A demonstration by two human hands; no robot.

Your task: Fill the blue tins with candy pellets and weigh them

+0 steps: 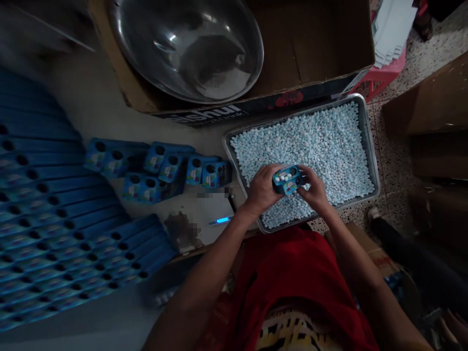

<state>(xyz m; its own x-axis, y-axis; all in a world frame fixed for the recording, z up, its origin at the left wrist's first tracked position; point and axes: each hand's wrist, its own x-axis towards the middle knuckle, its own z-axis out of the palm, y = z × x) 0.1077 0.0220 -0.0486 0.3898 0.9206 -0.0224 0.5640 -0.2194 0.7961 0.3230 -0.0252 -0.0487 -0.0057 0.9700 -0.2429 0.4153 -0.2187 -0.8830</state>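
My left hand (263, 189) is closed around the left side of a small blue candy box (291, 186), with white candies showing in its top. From the other side, the fingers of my right hand (315, 191) grip the same box. Whether it is one box or two held together, I cannot tell. Directly below both hands lies a metal tray (373, 161) filled with small pale blue and white candies (318, 141).
Left of the tray stand several blue boxes (146, 187) with dark round holes, near a scale (215, 219) with a lit display. Many stacked boxes (73, 234) fill the far left. Behind, a steel bowl (204, 63) rests in a cardboard carton (314, 83). A pink stool (380, 78) holds papers.
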